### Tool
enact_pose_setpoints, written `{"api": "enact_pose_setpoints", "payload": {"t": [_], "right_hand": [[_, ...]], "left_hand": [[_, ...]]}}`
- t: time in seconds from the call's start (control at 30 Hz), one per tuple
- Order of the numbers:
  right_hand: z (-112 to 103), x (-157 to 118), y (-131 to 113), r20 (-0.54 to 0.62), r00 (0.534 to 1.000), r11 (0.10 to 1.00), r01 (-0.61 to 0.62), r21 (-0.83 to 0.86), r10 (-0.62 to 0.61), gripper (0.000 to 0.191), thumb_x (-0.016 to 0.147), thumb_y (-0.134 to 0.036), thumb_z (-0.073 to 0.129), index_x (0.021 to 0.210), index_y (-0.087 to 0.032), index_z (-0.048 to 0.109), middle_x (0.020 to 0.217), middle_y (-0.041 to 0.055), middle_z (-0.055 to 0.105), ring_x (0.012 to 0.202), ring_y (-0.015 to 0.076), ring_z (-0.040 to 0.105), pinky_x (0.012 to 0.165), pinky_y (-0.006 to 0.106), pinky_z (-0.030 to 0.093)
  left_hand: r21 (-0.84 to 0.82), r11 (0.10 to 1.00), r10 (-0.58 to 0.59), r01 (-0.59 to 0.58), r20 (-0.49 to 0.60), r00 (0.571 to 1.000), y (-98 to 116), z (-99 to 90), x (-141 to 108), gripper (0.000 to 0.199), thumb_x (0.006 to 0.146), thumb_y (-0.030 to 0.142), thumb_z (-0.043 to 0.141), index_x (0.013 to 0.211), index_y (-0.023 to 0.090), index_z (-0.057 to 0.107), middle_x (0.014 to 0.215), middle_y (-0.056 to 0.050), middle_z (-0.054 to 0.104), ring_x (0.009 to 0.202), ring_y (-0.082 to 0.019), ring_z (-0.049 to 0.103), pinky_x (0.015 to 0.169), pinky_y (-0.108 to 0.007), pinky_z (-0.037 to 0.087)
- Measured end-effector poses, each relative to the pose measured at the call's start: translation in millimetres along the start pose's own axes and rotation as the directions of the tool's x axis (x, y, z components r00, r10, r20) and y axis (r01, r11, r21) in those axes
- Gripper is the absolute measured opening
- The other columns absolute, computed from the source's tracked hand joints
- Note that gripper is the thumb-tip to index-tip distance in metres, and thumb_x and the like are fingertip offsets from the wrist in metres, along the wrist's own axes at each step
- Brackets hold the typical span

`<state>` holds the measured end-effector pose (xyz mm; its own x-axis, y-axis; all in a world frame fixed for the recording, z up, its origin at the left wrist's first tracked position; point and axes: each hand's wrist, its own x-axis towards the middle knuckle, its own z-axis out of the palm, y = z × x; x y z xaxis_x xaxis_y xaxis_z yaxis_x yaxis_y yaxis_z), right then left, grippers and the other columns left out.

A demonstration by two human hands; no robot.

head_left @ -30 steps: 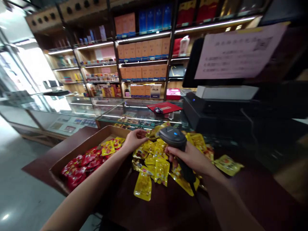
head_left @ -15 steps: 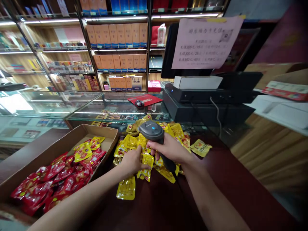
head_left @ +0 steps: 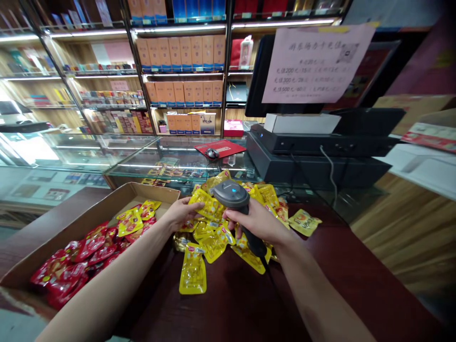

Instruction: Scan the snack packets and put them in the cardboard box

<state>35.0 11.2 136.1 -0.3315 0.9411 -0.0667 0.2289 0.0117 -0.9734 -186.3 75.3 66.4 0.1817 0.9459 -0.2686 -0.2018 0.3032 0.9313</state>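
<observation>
My right hand [head_left: 259, 221] is wrapped round the handle of a dark grey barcode scanner [head_left: 232, 194] with a small blue light on top. Its head points away from me, over a heap of yellow snack packets [head_left: 213, 242]. At the heap's left side, my left hand [head_left: 181, 213] pinches a yellow snack packet [head_left: 205, 203] by its left end, just left of the scanner head. One yellow packet [head_left: 193, 273] lies nearer to me on the dark red counter. A paler packet [head_left: 304, 222] lies apart on the right.
An open cardboard box [head_left: 74, 216] with red and several yellow packets stands on the left. Behind the heap are a glass display case [head_left: 171, 154], a mouse [head_left: 212, 153] on a red mat, and a black cash drawer [head_left: 278, 159] under a monitor.
My left hand has moved left and up from the front of the heap and now has a yellow packet in its fingers. The right hand still grips the scanner.
</observation>
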Motion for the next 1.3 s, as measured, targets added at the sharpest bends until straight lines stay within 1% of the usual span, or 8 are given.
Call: {"api": "enact_pose_setpoints", "payload": {"t": [0.1, 0.17, 0.33, 0.5, 0.63, 0.8, 0.97, 1.3], "right_hand": [[5.3, 5.5, 5.2, -0.03, 0.999, 0.996, 0.023, 0.082, -0.021, 0.022, 0.077, -0.029, 0.068, 0.094, -0.017, 0.061, 0.098, 0.01, 0.069, 0.08, 0.0225, 0.071, 0.051, 0.029, 0.059], [8.6, 9.5, 9.9, -0.05, 0.998, 0.99, 0.039, 0.137, -0.032, 0.03, 0.075, -0.029, 0.07, 0.101, -0.017, 0.061, 0.112, 0.0118, 0.066, 0.097, 0.0275, 0.069, 0.061, 0.035, 0.063], [13.9, 15.1, 17.2, -0.064, 0.995, 0.971, 0.089, 0.223, -0.077, 0.035, 0.075, -0.033, 0.072, 0.104, -0.017, 0.065, 0.114, 0.0114, 0.069, 0.107, 0.0294, 0.067, 0.082, 0.045, 0.062], [14.8, 15.3, 17.1, -0.078, 0.99, 0.971, 0.127, 0.2, -0.114, 0.033, 0.076, -0.034, 0.072, 0.103, -0.016, 0.068, 0.11, 0.0119, 0.073, 0.105, 0.0269, 0.068, 0.097, 0.046, 0.054], [12.6, 11.8, 13.9, -0.067, 0.992, 0.973, 0.122, 0.197, -0.11, 0.029, 0.077, -0.036, 0.071, 0.098, -0.017, 0.067, 0.104, 0.0105, 0.073, 0.092, 0.0234, 0.072, 0.082, 0.039, 0.059], [7.4, 7.3, 7.3, -0.058, 0.998, 0.999, -0.032, 0.009, 0.032, 0.023, 0.081, -0.036, 0.066, 0.071, -0.017, 0.059, 0.055, 0.0016, 0.064, 0.044, 0.0127, 0.061, 0.046, 0.024, 0.049], [9.7, 8.1, 7.4, -0.005, 0.997, 0.997, -0.074, -0.012, 0.074, 0.023, 0.082, -0.033, 0.063, 0.066, -0.019, 0.054, 0.047, -0.0014, 0.06, 0.04, 0.0114, 0.056, 0.044, 0.023, 0.046], [16.4, 8.7, 8.2, 0.023, 0.992, 0.992, -0.125, -0.014, 0.125, 0.02, 0.08, -0.032, 0.063, 0.068, -0.018, 0.055, 0.046, -0.0018, 0.06, 0.04, 0.0116, 0.057, 0.045, 0.023, 0.048]], "left_hand": [[-0.225, 0.972, 0.048, -0.067, -0.089, 0.995, 1.0, 6.9, 0.0, 0.028, 0.061, 0.017, 0.085, 0.083, 0.013, 0.067, 0.091, -0.01, 0.075, 0.08, -0.021, 0.072, 0.072, -0.031, 0.06], [-0.285, 0.958, 0.026, -0.043, -0.062, 0.998, -0.8, 12.9, -2.3, 0.024, 0.065, 0.015, 0.081, 0.085, 0.012, 0.068, 0.094, -0.011, 0.075, 0.083, -0.022, 0.072, 0.075, -0.032, 0.06], [-0.235, 0.971, -0.013, 0.052, 0.165, 0.986, -6.0, 22.3, -12.3, 0.046, 0.062, 0.009, 0.079, 0.106, 0.015, 0.07, 0.099, -0.01, 0.075, 0.084, -0.02, 0.072, 0.078, -0.03, 0.058], [-0.165, 0.975, -0.116, 0.148, 0.191, 0.975, -13.8, 24.1, -13.8, 0.053, 0.057, 0.005, 0.078, 0.109, 0.017, 0.07, 0.088, -0.007, 0.074, 0.077, -0.018, 0.071, 0.072, -0.028, 0.056], [-0.261, 0.958, -0.091, 0.118, 0.115, 0.989, -13.0, 22.3, -9.7, 0.047, 0.058, 0.005, 0.079, 0.102, 0.017, 0.066, 0.088, -0.005, 0.073, 0.075, -0.017, 0.07, 0.073, -0.028, 0.056], [-0.284, 0.958, -0.041, 0.035, -0.016, 0.999, -10.6, 16.9, -3.6, 0.046, 0.056, 0.009, 0.083, 0.09, 0.019, 0.054, 0.076, 0.0, 0.07, 0.065, -0.015, 0.068, 0.066, -0.028, 0.055], [-0.178, 0.982, 0.045, -0.065, -0.117, 0.992, -11.5, 13.9, -1.9, 0.052, 0.05, 0.015, 0.089, 0.088, 0.018, 0.054, 0.075, 0.001, 0.07, 0.055, -0.011, 0.062, 0.05, -0.019, 0.045], [-0.064, 0.997, 0.044, -0.051, -0.106, 0.993, -12.5, 8.2, -1.8, 0.055, 0.047, 0.026, 0.092, 0.094, 0.015, 0.066, 0.082, -0.003, 0.074, 0.041, -0.004, 0.051, 0.034, -0.015, 0.025]]}}
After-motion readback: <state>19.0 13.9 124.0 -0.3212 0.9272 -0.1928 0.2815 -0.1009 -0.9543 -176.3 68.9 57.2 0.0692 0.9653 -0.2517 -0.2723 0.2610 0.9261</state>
